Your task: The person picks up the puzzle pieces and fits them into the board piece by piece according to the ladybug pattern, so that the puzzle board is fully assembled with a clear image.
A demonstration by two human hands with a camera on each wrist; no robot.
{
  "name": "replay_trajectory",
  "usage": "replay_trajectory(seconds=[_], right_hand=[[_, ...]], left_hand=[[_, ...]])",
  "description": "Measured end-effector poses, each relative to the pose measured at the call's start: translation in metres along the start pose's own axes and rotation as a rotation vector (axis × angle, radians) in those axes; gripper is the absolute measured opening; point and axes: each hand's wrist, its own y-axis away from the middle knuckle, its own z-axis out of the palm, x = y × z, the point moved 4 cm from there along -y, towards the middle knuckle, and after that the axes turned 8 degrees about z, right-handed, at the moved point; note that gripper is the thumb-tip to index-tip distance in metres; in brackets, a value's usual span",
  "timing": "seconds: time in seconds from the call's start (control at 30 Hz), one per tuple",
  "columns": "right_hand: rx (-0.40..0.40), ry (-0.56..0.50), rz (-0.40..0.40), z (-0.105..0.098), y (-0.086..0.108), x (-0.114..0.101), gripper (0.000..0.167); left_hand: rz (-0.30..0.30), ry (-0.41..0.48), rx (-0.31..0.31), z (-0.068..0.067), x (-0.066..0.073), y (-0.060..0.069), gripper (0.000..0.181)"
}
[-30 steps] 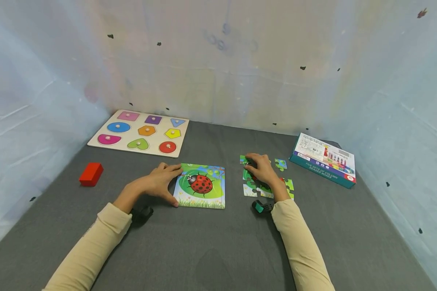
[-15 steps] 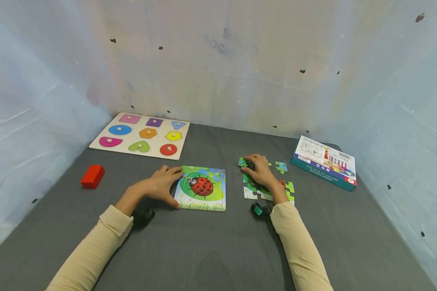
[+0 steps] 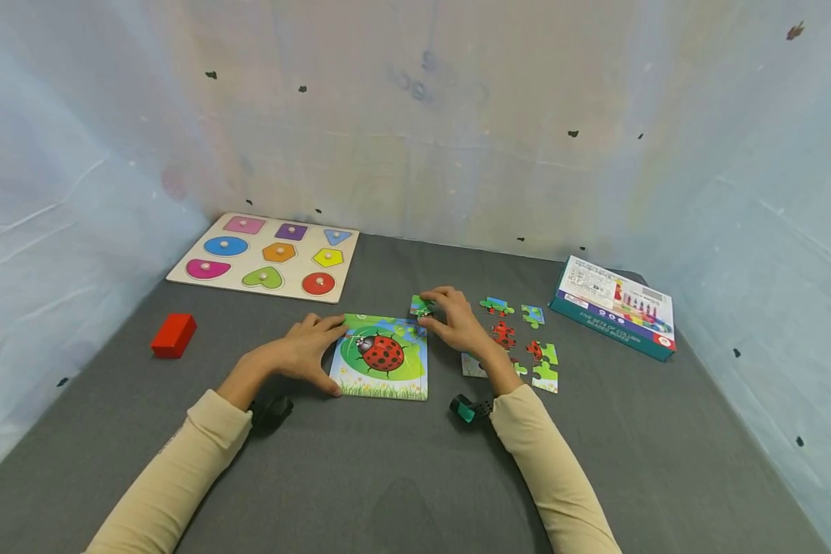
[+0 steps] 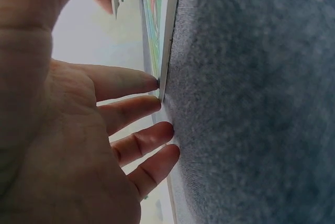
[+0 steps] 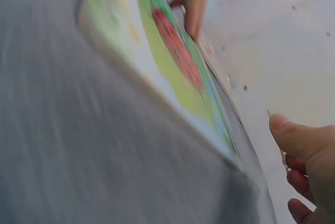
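A square ladybug puzzle board (image 3: 381, 358) lies flat in the middle of the table. My left hand (image 3: 298, 350) rests at its left edge with spread fingers, fingertips touching the side in the left wrist view. Held between thumb and fingers of my right hand (image 3: 457, 323) is a green jigsaw piece (image 3: 419, 305), raised near the board's upper right corner. The right wrist view shows this piece nearly edge-on, mostly hidden by the thumb. Loose jigsaw pieces (image 3: 504, 335) lie right of the board, some partly covered by my right wrist.
A wooden shape board with knobbed pieces (image 3: 270, 261) lies at the back left. Nearer on that side sits a red block (image 3: 174, 335). A teal-and-white box (image 3: 616, 304) stands at the back right, and a plastic sheet (image 3: 402, 138) hangs behind the table.
My right hand has lifted a green piece from the loose pieces and carried it left toward the board, uncovering several others. My left hand has stayed at the board's edge.
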Motion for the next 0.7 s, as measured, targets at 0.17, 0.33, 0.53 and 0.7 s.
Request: replay_trajectory(seconds=[0.17, 0.33, 0.53, 0.7], right_hand=[[-0.033, -0.015, -0.037, 0.017, -0.006, -0.022, 0.044], [-0.082, -0.001, -0.050, 0.035, -0.011, -0.041, 0.044], [-0.130, 0.037, -0.062, 0.052, -0.013, -0.058, 0.046], [-0.125, 0.089, -0.084, 0.061, -0.015, -0.067, 0.045]], left_hand=[[-0.009, 0.008, -0.003, 0.001, 0.000, 0.000, 0.109], [-0.015, 0.007, -0.003, 0.001, -0.002, -0.001, 0.109], [0.001, -0.005, 0.001, 0.001, -0.001, -0.001, 0.109], [0.014, -0.008, 0.011, 0.001, 0.000, 0.000, 0.109]])
